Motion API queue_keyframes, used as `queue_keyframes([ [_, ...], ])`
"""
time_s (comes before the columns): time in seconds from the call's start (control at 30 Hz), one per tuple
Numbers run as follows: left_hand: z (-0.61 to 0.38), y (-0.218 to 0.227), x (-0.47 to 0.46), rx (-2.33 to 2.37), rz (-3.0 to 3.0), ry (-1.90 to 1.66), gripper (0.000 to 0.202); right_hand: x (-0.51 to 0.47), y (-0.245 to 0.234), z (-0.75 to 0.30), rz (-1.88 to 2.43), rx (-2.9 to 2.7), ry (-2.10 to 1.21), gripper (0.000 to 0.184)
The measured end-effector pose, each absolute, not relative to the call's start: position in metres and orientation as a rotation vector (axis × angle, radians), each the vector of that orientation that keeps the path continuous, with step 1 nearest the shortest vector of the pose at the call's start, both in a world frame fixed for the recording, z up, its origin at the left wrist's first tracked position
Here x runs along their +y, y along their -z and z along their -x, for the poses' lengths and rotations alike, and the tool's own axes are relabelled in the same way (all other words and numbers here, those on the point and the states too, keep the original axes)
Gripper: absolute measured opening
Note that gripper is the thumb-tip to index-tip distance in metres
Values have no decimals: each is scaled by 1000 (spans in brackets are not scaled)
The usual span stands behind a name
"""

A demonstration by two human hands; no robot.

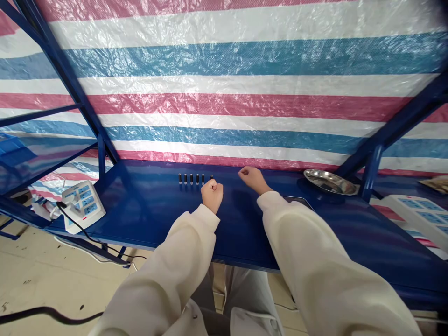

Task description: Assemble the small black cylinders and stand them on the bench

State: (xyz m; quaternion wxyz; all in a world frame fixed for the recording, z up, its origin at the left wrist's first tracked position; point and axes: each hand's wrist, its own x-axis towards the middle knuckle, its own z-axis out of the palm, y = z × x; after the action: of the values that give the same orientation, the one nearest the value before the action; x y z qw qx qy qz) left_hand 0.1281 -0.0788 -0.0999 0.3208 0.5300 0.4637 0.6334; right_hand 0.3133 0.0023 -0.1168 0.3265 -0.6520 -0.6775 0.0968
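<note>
Small black pale-ended cylinders [191, 178] are lined up on glossy blue bench [241, 224], left hand [212, 193] fisted nearby, right hand [255, 179] curled, tightness unclear, any contents indiscernible.

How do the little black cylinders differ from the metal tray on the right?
Size: each of the black cylinders is far smaller than the metal tray.
Look: the black cylinders are dark with pale ends; the metal tray is shiny silver.
Place: the black cylinders line up near the left hand, while the metal tray sits to the right of the right hand.
Both rest on the blue table.
</note>
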Motion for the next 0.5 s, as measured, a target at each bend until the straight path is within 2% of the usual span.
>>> queue_keyframes([
  [0.07, -129, 98, -81, 1203, -1446, -1638, 36, 9, 121, -340, 1790, -1750, -153, 17],
  [0.23, -130, 95, -84, 1198, -1528, -1606, 38, 31, 143, -387, 1887, -1872, -8, 45],
  [0.5, -130, 96, -85, 1204, -1537, -1573, 41, 60, 163, -404, 1857, -2038, -235, 38],
])
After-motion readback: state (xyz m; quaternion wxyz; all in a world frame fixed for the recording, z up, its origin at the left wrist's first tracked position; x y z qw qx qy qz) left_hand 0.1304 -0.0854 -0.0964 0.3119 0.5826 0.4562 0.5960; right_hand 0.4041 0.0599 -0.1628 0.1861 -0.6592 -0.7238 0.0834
